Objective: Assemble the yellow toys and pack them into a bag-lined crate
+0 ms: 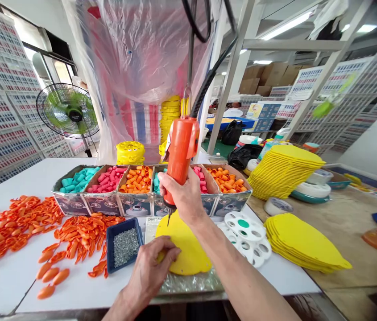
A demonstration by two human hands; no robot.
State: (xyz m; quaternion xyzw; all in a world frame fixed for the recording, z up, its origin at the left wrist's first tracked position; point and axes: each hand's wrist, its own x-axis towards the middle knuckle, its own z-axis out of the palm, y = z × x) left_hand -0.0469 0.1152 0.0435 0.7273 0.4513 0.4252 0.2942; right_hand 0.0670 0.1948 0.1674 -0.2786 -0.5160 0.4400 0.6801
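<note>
The white worktop (14, 178) fills the lower part of the view, and beside it on the right there is a second, brownish surface (349, 223). Behind them hangs a big clear plastic sheet (141, 53), and a green fan (68, 110) stands at the left. On the brownish surface, two stacks of yellow leaf-shaped plates (304, 243) lie near each other; one is high and one is lower.

A row of cardboard boxes (134, 203) stands across the middle of the worktop and holds small teal, pink and orange plastic pieces. On the left, many orange plastic parts (41, 227) are spread loose on the worktop. White round discs with holes (246, 232) lie just to the right of the person's right forearm.

The orange electric screwdriver (180, 154) hangs on a black cable from above. The right hand (183, 196) is closed around its lower body and holds it almost upright, slightly tilted, with the dark bit pointing down just above the yellow plate (184, 249). This single yellow plate lies flat on a shiny foil-like sheet (191, 283) at the near edge of the worktop. The left hand (151, 265) presses on the left edge of the plate, fingers bent, palm down; the two hands are apart. Just to the left of this hand stands a small blue tray of screws (124, 244).
</note>
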